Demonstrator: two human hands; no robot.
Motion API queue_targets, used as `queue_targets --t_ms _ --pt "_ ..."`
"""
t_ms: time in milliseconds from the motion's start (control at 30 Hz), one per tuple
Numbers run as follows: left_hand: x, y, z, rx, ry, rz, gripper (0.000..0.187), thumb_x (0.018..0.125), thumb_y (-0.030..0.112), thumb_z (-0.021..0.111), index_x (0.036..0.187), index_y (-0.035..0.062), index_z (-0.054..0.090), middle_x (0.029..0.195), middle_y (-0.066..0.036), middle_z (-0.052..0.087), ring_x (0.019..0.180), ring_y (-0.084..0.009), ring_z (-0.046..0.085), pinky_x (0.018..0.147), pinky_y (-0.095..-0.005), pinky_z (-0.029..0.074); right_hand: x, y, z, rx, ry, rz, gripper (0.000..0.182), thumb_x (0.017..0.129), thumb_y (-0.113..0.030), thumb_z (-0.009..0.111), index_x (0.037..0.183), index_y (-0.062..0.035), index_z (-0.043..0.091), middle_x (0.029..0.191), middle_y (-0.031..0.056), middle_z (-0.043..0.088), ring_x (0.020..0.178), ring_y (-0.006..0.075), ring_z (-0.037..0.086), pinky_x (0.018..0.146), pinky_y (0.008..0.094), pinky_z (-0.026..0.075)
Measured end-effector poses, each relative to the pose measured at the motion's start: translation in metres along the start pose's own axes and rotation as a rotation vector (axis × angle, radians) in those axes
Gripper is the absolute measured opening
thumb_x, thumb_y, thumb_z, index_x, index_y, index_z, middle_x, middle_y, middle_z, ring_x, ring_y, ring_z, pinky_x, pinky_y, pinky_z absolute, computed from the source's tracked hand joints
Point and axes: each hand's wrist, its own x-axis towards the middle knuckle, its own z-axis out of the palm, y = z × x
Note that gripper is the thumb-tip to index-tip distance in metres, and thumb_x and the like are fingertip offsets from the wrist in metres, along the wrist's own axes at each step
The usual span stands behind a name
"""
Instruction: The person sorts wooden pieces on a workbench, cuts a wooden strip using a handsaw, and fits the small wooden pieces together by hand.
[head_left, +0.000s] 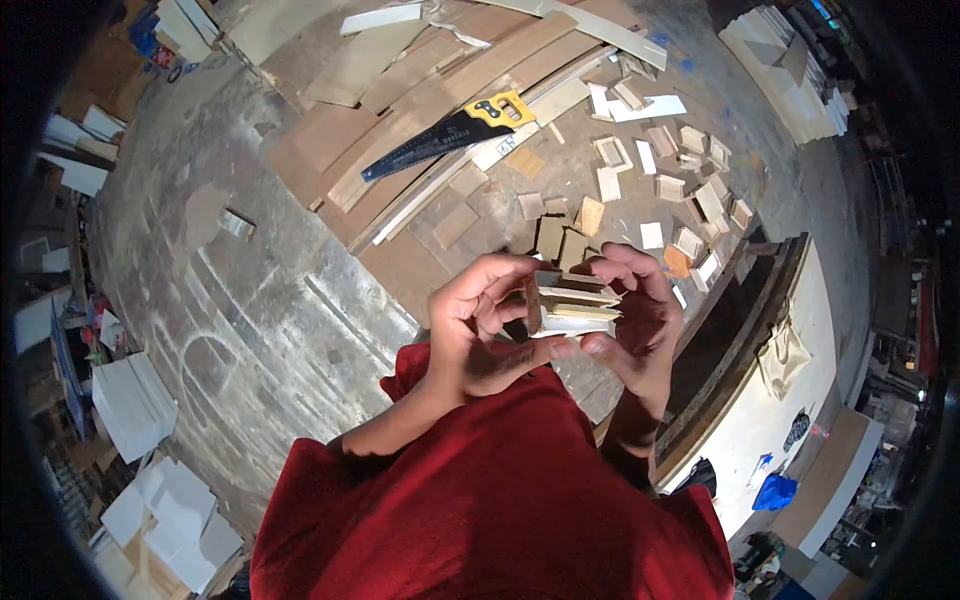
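Observation:
Between my two hands, in front of the red shirt, is a small stack of wooden pieces (pixel 575 303) with pale, layered edges. My left hand (pixel 485 325) grips its left side, the thumb along the lower edge and the fingers curled at the upper left. On the right side, my right hand (pixel 640 325) holds the same stack, its thumb below and its fingers bent above. Just beyond the hands, a few thin wooden pieces (pixel 560 240) stand on the floor. Parts of the fingertips are hidden behind the stack.
A handsaw (pixel 450 132) with a yellow handle lies on long boards (pixel 400 115) ahead. Small wooden frames and blocks (pixel 690 190) are scattered at the upper right. A white-topped table (pixel 800 400) stands at the right, and stacked panels (pixel 135 405) at the left.

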Motion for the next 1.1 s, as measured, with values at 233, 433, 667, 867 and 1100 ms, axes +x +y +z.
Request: queue_targets --t_ms 233,433,667,867,1100 --pt "-0.003 -0.004 0.002 0.042 0.046 -0.040 0.072 0.065 0.001 0.095 0.126 0.0001 0.056 0.123 -0.009 0.064 0.117 -0.0177 0.064 0.096 -0.0369 0.059 0.002 0.007 -0.007 0.191 0.055 0.069 0.080 0.071 -0.016 0.090 0.137 0.0060 0.050 0.118 0.0118 0.069 0.112 0.0205 0.065 0.097 0.0335 0.051" --pt "0.011 -0.015 0.005 0.051 -0.037 -0.029 0.072 0.067 0.003 0.094 0.129 0.0005 0.056 0.124 -0.012 0.064 0.113 -0.0173 0.065 0.092 -0.0349 0.060 0.001 0.000 -0.019 0.229 0.135 0.108 0.085 0.070 -0.022 0.092 0.138 0.0061 0.049 0.114 0.0130 0.070 0.107 0.0211 0.067 0.097 0.0322 0.049" --pt "0.006 -0.051 0.025 -0.070 -0.069 -0.047 0.064 0.083 -0.006 0.076 0.138 -0.0070 0.044 0.128 -0.015 0.059 0.113 -0.0219 0.066 0.092 -0.0349 0.059 -0.018 -0.008 -0.047 0.115 0.181 0.076 0.080 0.070 -0.011 0.092 0.137 0.0019 0.050 0.114 0.0114 0.068 0.107 0.0201 0.066 0.090 0.0330 0.054" --pt "0.006 -0.072 0.062 -0.178 -0.084 -0.112 0.052 0.087 -0.010 0.064 0.135 -0.0072 0.046 0.119 -0.013 0.061 0.113 -0.0214 0.064 0.093 -0.0329 0.054 -0.042 -0.032 -0.086 -0.086 0.161 0.167 0.082 0.070 -0.007 0.093 0.139 0.0004 0.049 0.121 0.0101 0.067 0.109 0.0184 0.064 0.083 0.0319 0.057" --pt "0.001 -0.100 0.100 -0.201 -0.179 -0.177 0.051 0.086 -0.004 0.065 0.133 -0.0072 0.047 0.123 -0.020 0.064 0.114 -0.0219 0.064 0.096 -0.0325 0.051 -0.076 -0.038 -0.140 -0.273 0.119 0.137 0.078 0.065 -0.010 0.095 0.132 -0.0030 0.057 0.119 0.0050 0.068 0.107 0.0135 0.063 0.078 0.0274 0.050"
